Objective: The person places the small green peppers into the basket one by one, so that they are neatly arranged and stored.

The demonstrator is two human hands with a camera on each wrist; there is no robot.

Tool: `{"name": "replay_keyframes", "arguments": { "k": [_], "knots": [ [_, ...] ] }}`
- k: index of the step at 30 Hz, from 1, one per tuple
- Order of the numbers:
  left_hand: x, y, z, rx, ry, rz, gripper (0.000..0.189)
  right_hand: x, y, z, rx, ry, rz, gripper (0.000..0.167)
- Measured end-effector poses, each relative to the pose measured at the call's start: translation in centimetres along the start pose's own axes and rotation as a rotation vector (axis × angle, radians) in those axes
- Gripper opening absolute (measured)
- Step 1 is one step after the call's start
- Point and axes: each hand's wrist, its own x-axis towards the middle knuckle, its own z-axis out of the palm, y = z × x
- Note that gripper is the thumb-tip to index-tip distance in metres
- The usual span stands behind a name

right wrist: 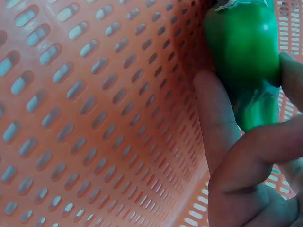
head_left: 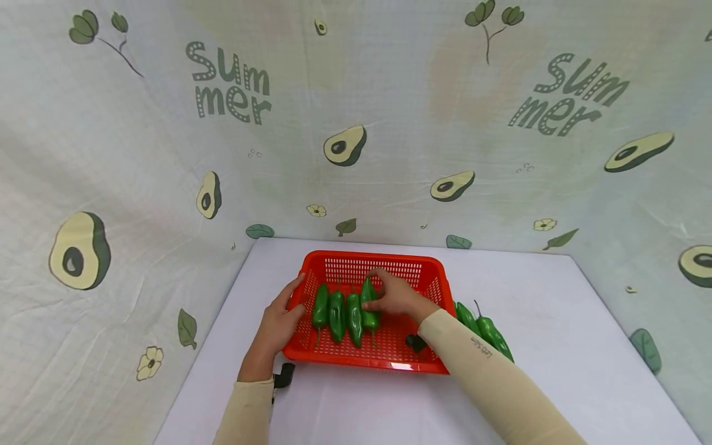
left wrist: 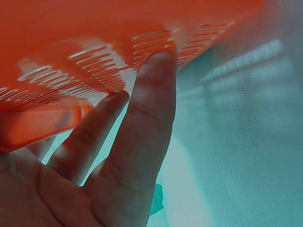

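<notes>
In the head view a red plastic basket (head_left: 356, 358) holds a row of green peppers, among them one pepper (head_left: 337, 315) with a glossy, wrinkled side. My right hand (head_left: 396, 293) reaches into the basket and grips the rightmost green pepper (head_left: 369, 318) between thumb and fingers. The right wrist view shows this green pepper (right wrist: 246, 42) close up, fingers on both sides of it, against the perforated basket (right wrist: 104, 104). My left hand (head_left: 278, 324) holds the basket's left side, thumb over the rim. In the left wrist view its fingers (left wrist: 151, 94) touch the outer wall.
More green peppers (head_left: 492, 337) lie on the white table (head_left: 534, 296) right of the basket, partly hidden by the right sleeve. A printed cloth (head_left: 389, 204) with avocados hangs behind and at the sides. A black wrist-camera part (head_left: 284, 375) shows at the left wrist.
</notes>
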Motion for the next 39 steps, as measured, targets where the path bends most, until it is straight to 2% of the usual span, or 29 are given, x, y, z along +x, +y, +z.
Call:
{"name": "replay_keyframes", "arguments": {
  "k": [3, 12, 21, 35, 39],
  "knots": [
    [-0.03, -0.01, -0.02, -0.001, -0.001, 0.003, 0.065, -0.1, -0.04, 0.06, -0.013, -0.008, 0.015, 0.079],
    [-0.22, -0.01, 0.13, -0.004, -0.003, -0.011, 0.066, -0.51, 0.13, 0.3, 0.058, -0.048, 0.06, 0.081],
    [-0.33, 0.06, 0.14, 0.003, 0.001, -0.005, 0.066, -0.27, 0.29, 0.37, -0.045, -0.027, 0.038, 0.082],
    [-0.21, 0.21, 0.12, 0.001, -0.006, 0.001, 0.066, -0.56, 0.14, 0.25, -0.017, -0.017, 0.059, 0.082],
    [-0.26, 0.33, 0.02, -0.002, -0.004, 0.003, 0.066, -0.48, 0.16, 0.28, -0.048, -0.005, 0.045, 0.081]
  ]
}}
